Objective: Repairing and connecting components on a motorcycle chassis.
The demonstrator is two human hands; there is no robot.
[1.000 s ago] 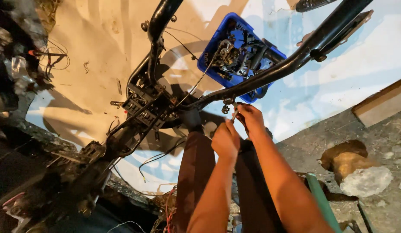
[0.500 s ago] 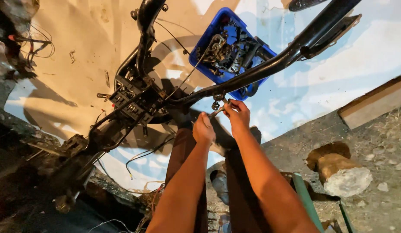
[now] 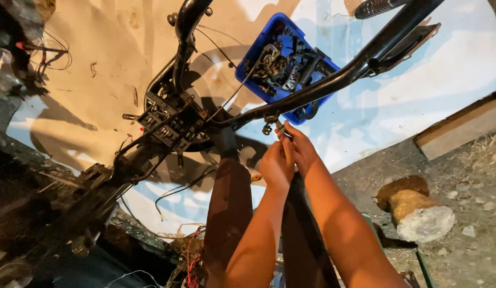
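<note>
A stripped black tube frame (image 3: 333,80) of a small two-wheeler stretches across the view above a pale sheet. Both my hands meet just below its tube, at a small metal bracket (image 3: 268,124) that hangs from it. My right hand (image 3: 300,148) is closed on a small metal tool (image 3: 280,127) whose tip touches the bracket. My left hand (image 3: 276,164) presses against the right one from the left, and its fingers are curled out of sight. My dark-trousered legs (image 3: 229,208) stand underneath.
A blue plastic crate (image 3: 258,50) full of dark metal parts sits on the sheet behind the frame. A black wiring block (image 3: 170,128) with loose cables hangs at the frame's left. A large stone (image 3: 418,216) and a wooden plank (image 3: 461,128) lie at right on bare ground.
My hands have closed together and risen to the bracket under the tube. The view has shifted, so the frame and crate sit slightly differently.
</note>
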